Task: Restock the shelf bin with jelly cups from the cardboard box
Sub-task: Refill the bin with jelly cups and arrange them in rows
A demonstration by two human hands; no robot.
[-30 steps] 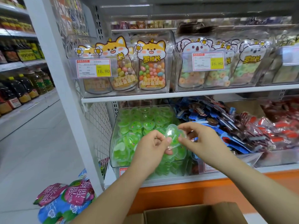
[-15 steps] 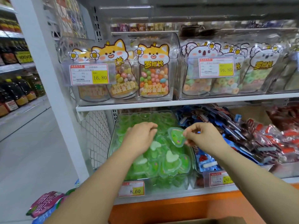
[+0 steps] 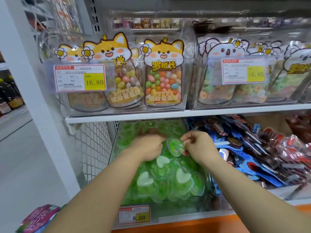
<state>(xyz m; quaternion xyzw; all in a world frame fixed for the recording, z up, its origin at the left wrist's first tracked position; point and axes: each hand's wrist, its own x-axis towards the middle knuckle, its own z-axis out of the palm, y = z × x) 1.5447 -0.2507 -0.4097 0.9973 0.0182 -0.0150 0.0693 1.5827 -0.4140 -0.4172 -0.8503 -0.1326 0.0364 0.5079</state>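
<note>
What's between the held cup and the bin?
Nothing visible. The right hand pinches the cup directly over the bin's pile; the left hand is on the pile beside it, not under it.

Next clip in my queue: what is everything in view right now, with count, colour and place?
clear plastic shelf bin: one, transparent, lower shelf.
green heart-shaped jelly cups: many, piled in that bin.
held green jelly cup: one, above the pile.
fox-topped candy pouches: about three, orange-yellow, upper shelf left.
koala-topped ring-candy pouches: several, white-topped, upper shelf right.
red-bordered price tags: three readable, yellow price boxes, on bin fronts.
blue and red snack packets: many, right of the jelly bin.
pink packet: one, bottom left.
dark bottles: several, far left.
left hand: blurred, on the pile.
right hand: pinches the held cup.
</note>
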